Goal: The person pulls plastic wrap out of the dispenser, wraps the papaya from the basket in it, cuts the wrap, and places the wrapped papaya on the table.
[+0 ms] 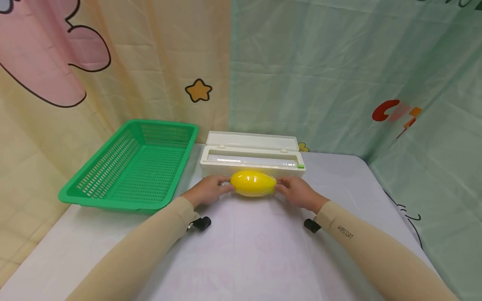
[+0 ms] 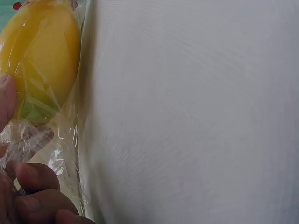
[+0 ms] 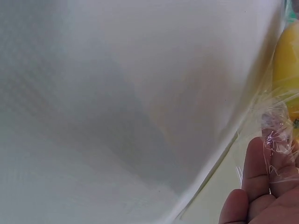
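Note:
A shiny yellow fruit, mango-like in shape (image 1: 253,183), is wrapped in clear cling film (image 2: 28,140) and lies crosswise between the two hands. My left hand (image 1: 207,190) pinches the bunched film at its left end, the thumb touching the fruit's side in the left wrist view. At the right end, my right hand (image 1: 299,192) holds the gathered film between thumb and fingers. Loose film covers these fingers (image 3: 256,163) in the right wrist view. Just behind the fruit stands a white cling film dispenser (image 1: 226,169), lid raised, with a roll inside.
A green slotted plastic basket (image 1: 178,175) with nothing in it stands at the left of the table (image 1: 256,259), which has a pale cloth. Printed curtains (image 1: 301,75) hang behind and at the right. A small green slider (image 1: 300,166) sits at the dispenser's right end.

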A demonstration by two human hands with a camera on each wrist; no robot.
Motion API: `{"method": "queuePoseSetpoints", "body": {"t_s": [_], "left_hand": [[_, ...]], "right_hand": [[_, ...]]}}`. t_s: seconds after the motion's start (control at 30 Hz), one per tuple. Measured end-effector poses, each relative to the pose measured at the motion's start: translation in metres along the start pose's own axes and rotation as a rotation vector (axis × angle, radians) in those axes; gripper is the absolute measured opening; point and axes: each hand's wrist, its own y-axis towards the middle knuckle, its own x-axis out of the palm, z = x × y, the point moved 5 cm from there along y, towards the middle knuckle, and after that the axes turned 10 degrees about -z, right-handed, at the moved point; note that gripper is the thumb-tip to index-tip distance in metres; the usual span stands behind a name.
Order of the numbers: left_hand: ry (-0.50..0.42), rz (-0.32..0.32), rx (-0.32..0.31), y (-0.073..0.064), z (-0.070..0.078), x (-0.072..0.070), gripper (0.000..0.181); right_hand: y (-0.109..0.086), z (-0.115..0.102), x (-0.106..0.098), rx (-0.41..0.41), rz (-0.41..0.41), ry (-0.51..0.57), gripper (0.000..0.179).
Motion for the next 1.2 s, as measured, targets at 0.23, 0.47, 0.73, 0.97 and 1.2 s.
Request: {"method": "queuePoseSetpoints", "body": {"t_s": [0.23,0.47,0.73,0.97,1.2], "left_hand": [[-0.01,-0.005,0.002,0.0,0.0,0.0,0.055],[-0.006,0.034,-0.008,-0.01,-0.003,0.0,0.066],[0.217,0.233,0.079,-0.021,0.023,-0.007,0.091],[0.362,0.187,0.163,-0.005,0.033,0.005,0.083],[0.328,0.202,0.195,-0.001,0.029,0.002,0.074]], "right_hand": [[0.001,-0.001,-0.001,0.014,-0.001,0.047,0.038],[0.001,0.0,-0.001,0.022,-0.011,0.068,0.034],[-0.001,0.001,-0.008,0.018,-0.007,0.063,0.035],[0.001,0.002,-0.007,0.009,-0.026,0.066,0.039],[-0.02,-0.028,-0.014,-0.085,0.13,-0.201,0.072]]}}
